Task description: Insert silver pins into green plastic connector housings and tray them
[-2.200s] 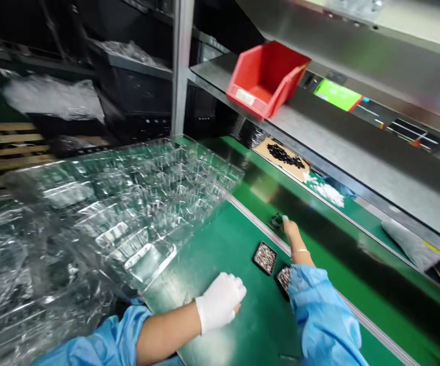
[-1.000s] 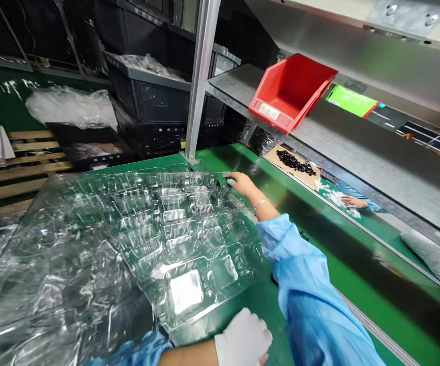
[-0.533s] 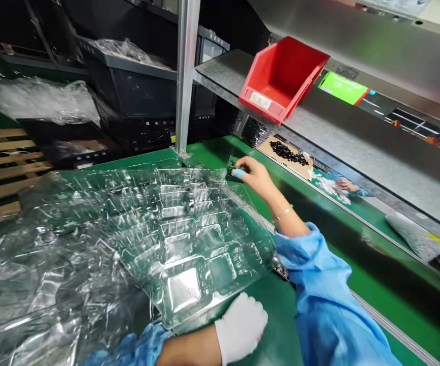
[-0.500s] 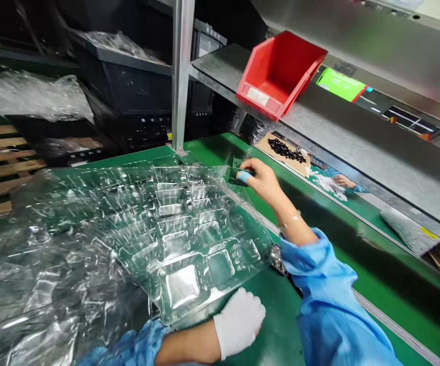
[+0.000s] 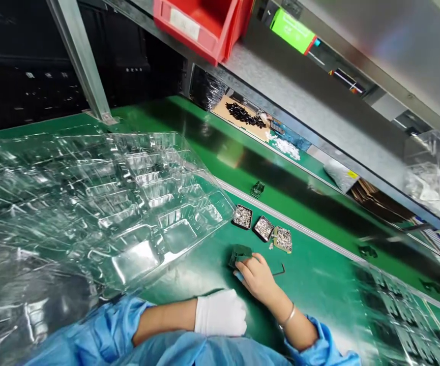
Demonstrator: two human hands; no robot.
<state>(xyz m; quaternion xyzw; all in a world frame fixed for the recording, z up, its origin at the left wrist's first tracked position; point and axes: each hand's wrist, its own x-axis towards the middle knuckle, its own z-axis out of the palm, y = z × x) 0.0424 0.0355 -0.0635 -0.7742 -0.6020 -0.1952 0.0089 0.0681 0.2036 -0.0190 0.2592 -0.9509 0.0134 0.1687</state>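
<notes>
My right hand (image 5: 258, 278) is bare, with a blue wrap on one finger. Its fingertips pinch the edge of a small dark squarish part (image 5: 239, 255), low over the green bench. My left hand (image 5: 222, 312), in a white glove, rests curled near the bench's front edge; its fingertips are hidden, so anything inside cannot be seen. Just beyond the right hand stand three small trays of metal bits: a left tray (image 5: 242, 217), a middle tray (image 5: 264, 229) and a right tray (image 5: 283, 239). A hex key (image 5: 280, 271) lies beside the hand.
Stacked clear plastic trays (image 5: 181, 235) cover the left side. Across a metal rail, another dark part (image 5: 257, 189) sits on the green strip. More trays (image 5: 391, 310) with dark parts lie right. A red bin (image 5: 189, 25) stands on the overhead shelf (image 5: 281, 76).
My right hand has come back from beyond the clear trays to the bench in front of me, with the dark part. The view has turned right; my left hand stays curled.
</notes>
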